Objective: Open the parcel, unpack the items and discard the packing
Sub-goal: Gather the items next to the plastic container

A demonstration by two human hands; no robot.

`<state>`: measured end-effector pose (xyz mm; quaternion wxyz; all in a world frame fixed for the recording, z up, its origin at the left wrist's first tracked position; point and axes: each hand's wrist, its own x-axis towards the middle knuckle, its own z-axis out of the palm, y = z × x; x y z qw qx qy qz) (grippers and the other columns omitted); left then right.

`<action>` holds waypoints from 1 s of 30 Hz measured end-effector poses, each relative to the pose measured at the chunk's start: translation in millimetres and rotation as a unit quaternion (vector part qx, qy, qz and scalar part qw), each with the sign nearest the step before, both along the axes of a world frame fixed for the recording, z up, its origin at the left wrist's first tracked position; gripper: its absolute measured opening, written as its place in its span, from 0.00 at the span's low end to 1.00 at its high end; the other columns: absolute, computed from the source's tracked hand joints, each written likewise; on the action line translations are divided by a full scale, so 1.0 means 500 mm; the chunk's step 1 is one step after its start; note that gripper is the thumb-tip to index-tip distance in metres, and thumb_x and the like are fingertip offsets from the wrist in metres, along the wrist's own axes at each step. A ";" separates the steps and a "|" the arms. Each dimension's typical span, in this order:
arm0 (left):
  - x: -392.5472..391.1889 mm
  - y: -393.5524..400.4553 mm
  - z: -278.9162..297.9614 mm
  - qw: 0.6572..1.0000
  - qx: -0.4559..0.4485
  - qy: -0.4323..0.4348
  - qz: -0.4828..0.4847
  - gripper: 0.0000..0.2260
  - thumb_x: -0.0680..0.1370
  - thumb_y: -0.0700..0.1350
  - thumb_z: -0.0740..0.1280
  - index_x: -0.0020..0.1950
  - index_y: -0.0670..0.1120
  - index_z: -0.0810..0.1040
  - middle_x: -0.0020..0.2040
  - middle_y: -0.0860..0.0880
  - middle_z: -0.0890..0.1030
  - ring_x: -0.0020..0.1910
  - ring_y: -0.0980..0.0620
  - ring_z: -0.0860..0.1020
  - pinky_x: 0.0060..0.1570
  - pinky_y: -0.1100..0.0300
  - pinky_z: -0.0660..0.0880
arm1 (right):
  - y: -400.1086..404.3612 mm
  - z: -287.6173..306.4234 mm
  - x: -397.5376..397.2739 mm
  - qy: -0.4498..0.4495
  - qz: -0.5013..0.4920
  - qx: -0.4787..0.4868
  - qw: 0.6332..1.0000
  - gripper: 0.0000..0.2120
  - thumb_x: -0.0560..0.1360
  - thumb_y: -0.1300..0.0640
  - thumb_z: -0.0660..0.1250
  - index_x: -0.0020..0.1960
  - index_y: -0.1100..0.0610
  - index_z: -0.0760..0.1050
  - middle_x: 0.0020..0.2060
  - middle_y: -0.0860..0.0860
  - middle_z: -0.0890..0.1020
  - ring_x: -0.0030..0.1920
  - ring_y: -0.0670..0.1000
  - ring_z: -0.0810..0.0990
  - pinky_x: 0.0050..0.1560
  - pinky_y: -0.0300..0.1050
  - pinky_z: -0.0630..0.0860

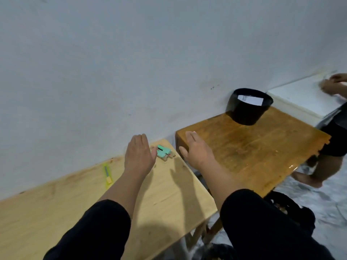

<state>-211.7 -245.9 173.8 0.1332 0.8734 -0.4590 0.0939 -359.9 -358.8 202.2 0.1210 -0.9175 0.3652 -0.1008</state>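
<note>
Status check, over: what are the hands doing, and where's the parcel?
Left hand and right hand open, empty. No parcel visible. Black bin holds white paper. Nothing blocking.

Second person [332, 132] at 3 o'clock: cut off by the right edge, only a blurred hand, dark shorts and a bare leg show. White surface [304, 96] beside them also runs out of view, streaked with motion blur.

Small teal object [163, 151] on the pale table [56, 203], just at 3 o'clock of the left hand [139, 156]: too blurred to identify; near end partly behind the thumb.

White sheet [249, 100] inside the black bin [247, 107]: any print unreadable.

Dark bundle [293, 209] at 5 o'clock, partly hidden behind the right sleeve [262, 226]; cannot tell what it is.

Pale table: left and bottom edges cropped.
</note>
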 end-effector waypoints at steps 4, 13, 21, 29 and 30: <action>0.050 0.003 -0.069 1.000 0.003 0.020 0.024 0.21 0.71 0.45 0.71 0.55 0.32 0.71 0.46 0.35 0.76 0.47 0.36 0.76 0.47 0.47 0.75 | -0.031 -0.081 0.074 0.010 0.029 0.024 0.999 0.29 0.78 0.48 0.58 0.73 0.60 0.54 0.73 0.55 0.60 0.72 0.54 0.59 0.69 0.48 0.61; 0.124 -0.021 -0.283 0.972 -0.034 0.191 0.131 0.32 0.74 0.50 0.67 0.68 0.31 0.62 0.65 0.30 0.68 0.66 0.35 0.67 0.66 0.45 0.66 | -0.140 -0.295 0.218 0.023 0.037 0.146 0.988 0.30 0.76 0.48 0.61 0.73 0.53 0.52 0.72 0.51 0.60 0.69 0.52 0.64 0.62 0.48 0.69; 0.112 -0.030 -0.339 0.904 -0.068 0.359 0.221 0.39 0.75 0.57 0.63 0.76 0.45 0.42 0.76 0.44 0.53 0.73 0.46 0.57 0.68 0.56 0.57 | -0.188 -0.425 0.252 -0.029 0.041 0.147 0.988 0.35 0.71 0.49 0.68 0.71 0.56 0.54 0.68 0.55 0.64 0.66 0.54 0.66 0.58 0.48 0.71; 0.107 -0.049 -0.321 0.897 -0.100 0.370 0.221 0.26 0.76 0.61 0.59 0.72 0.53 0.61 0.67 0.50 0.71 0.55 0.58 0.78 0.58 0.65 0.72 | -0.200 -0.455 0.268 -0.049 0.030 0.151 0.987 0.38 0.72 0.48 0.68 0.74 0.59 0.52 0.68 0.59 0.64 0.68 0.56 0.63 0.66 0.53 0.67; 0.104 -0.053 -0.323 0.882 -0.118 0.393 0.230 0.24 0.77 0.61 0.57 0.70 0.53 0.64 0.64 0.52 0.73 0.45 0.66 0.80 0.48 0.72 0.75 | -0.202 -0.455 0.268 -0.056 0.033 0.151 0.986 0.37 0.72 0.49 0.68 0.73 0.59 0.53 0.67 0.59 0.65 0.67 0.56 0.64 0.66 0.52 0.67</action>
